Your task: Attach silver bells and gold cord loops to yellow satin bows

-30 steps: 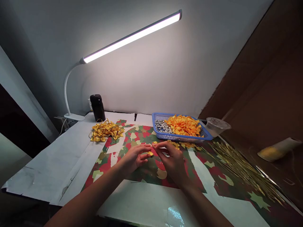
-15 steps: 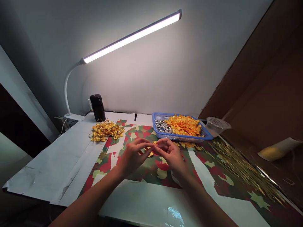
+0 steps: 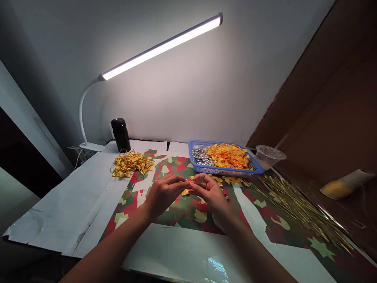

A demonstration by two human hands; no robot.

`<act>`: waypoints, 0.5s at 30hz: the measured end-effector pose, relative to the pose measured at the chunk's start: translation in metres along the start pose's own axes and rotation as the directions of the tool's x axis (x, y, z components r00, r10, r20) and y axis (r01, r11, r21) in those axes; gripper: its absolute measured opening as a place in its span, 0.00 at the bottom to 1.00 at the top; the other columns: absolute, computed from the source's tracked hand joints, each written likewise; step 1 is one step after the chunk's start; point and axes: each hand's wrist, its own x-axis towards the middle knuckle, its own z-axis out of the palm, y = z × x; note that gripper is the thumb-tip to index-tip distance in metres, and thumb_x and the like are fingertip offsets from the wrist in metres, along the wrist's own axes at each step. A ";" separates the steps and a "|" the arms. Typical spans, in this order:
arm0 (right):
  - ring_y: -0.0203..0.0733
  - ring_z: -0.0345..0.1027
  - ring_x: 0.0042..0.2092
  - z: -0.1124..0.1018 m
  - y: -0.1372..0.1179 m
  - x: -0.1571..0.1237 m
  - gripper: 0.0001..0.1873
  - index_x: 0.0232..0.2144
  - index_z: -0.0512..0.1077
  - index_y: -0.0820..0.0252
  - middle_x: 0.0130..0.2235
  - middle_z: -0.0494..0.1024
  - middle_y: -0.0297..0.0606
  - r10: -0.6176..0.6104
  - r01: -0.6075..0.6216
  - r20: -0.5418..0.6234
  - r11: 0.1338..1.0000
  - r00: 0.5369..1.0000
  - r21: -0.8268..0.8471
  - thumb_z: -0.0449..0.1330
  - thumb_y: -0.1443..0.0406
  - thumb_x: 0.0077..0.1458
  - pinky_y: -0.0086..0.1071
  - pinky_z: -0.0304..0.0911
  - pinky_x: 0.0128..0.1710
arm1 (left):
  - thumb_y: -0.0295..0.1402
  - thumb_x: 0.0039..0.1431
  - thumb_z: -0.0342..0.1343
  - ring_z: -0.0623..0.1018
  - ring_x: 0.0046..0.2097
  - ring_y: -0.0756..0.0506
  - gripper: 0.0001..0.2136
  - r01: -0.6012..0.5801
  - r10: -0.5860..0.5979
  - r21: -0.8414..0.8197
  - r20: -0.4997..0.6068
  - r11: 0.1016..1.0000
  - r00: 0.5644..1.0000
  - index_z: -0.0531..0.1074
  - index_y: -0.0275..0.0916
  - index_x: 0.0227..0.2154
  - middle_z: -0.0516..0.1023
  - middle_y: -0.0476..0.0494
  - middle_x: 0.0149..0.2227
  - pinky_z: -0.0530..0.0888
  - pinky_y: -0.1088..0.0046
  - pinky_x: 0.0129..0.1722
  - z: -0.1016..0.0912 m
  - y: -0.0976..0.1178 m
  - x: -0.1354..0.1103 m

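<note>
My left hand point(image 3: 165, 195) and my right hand point(image 3: 211, 193) meet fingertip to fingertip over the patterned sheet, both in a pinch. Whatever they hold is too small and too covered by the fingers to name. A yellow ribbon bow point(image 3: 185, 192) shows just under my left fingers; whether it is held or lies on the sheet, I cannot tell. Beyond my right hand several yellow bows point(image 3: 235, 181) lie along the basket's near side. A small shiny bit point(image 3: 226, 197) shows beside my right hand.
A blue basket point(image 3: 232, 171) holds orange-yellow bows point(image 3: 228, 155) and silver beads or bells point(image 3: 202, 157). Tied gold bows point(image 3: 132, 163) are heaped at left near a black bottle point(image 3: 121, 135) and a lamp point(image 3: 163, 47). Gold wire stems point(image 3: 303, 208) and a plastic tub point(image 3: 269, 154) are at right.
My left fingers have straightened and drawn closer together against my right fingertips, covering more of the yellow piece. The view has shifted slightly; the things on the table stay put.
</note>
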 end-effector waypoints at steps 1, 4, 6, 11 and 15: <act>0.41 0.74 0.34 0.000 -0.001 -0.001 0.18 0.29 0.67 0.58 0.28 0.77 0.31 0.008 -0.008 -0.003 1.000 1.000 -0.003 0.69 0.56 0.41 0.33 0.69 0.36 | 0.32 0.53 0.60 0.76 0.38 0.44 0.05 -0.022 0.021 0.038 0.014 0.999 1.000 0.80 0.48 0.32 0.79 0.45 0.35 0.70 0.70 0.42 -0.001 -0.001 0.000; 0.44 0.76 0.35 0.002 -0.002 -0.002 0.18 0.29 0.68 0.58 0.28 0.79 0.34 0.036 -0.036 -0.012 0.999 0.999 -0.010 0.69 0.56 0.41 0.34 0.70 0.35 | 0.32 0.54 0.59 0.76 0.37 0.45 0.05 -0.061 0.057 0.125 0.033 0.990 0.998 0.79 0.47 0.32 0.80 0.45 0.34 0.70 0.72 0.40 -0.001 -0.002 0.001; 0.45 0.77 0.35 0.003 -0.003 -0.002 0.17 0.32 0.69 0.57 0.30 0.80 0.36 0.065 -0.065 -0.014 0.998 0.998 -0.005 0.68 0.56 0.43 0.34 0.70 0.33 | 0.32 0.54 0.59 0.76 0.36 0.45 0.04 -0.053 0.051 0.153 0.017 0.987 0.999 0.79 0.46 0.29 0.79 0.45 0.33 0.69 0.74 0.37 -0.001 -0.002 0.002; 0.42 0.77 0.39 0.004 -0.005 -0.002 0.15 0.37 0.69 0.57 0.37 0.82 0.39 0.130 -0.131 0.013 0.984 0.991 0.124 0.66 0.60 0.47 0.34 0.70 0.40 | 0.29 0.56 0.56 0.74 0.30 0.47 0.04 0.005 0.018 0.220 -0.101 0.975 0.995 0.74 0.42 0.28 0.76 0.44 0.34 0.67 0.75 0.31 -0.003 -0.001 0.006; 0.39 0.77 0.35 -0.002 -0.001 0.004 0.15 0.36 0.70 0.58 0.39 0.81 0.39 0.130 -0.122 -0.038 0.979 0.991 0.164 0.67 0.63 0.44 0.32 0.70 0.37 | 0.26 0.56 0.54 0.74 0.33 0.45 0.04 0.058 0.002 0.257 -0.226 0.965 0.974 0.70 0.41 0.28 0.73 0.45 0.33 0.68 0.73 0.35 -0.019 -0.005 0.023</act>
